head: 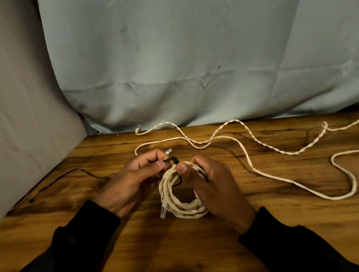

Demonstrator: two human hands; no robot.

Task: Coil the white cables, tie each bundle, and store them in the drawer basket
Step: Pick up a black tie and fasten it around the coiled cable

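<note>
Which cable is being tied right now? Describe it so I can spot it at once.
On the wooden table, look front and centre between the two hands. The coiled white cable sits there, a black tie at its top. Unlike the loose white cables sprawled behind, it is wound into a ring.

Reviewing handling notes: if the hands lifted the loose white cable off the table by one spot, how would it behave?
The loose cable would probably hang limp, since it lies in slack curves on the table. It looks thin, so likely light. Its long trailing loops may drag or snag.
</note>
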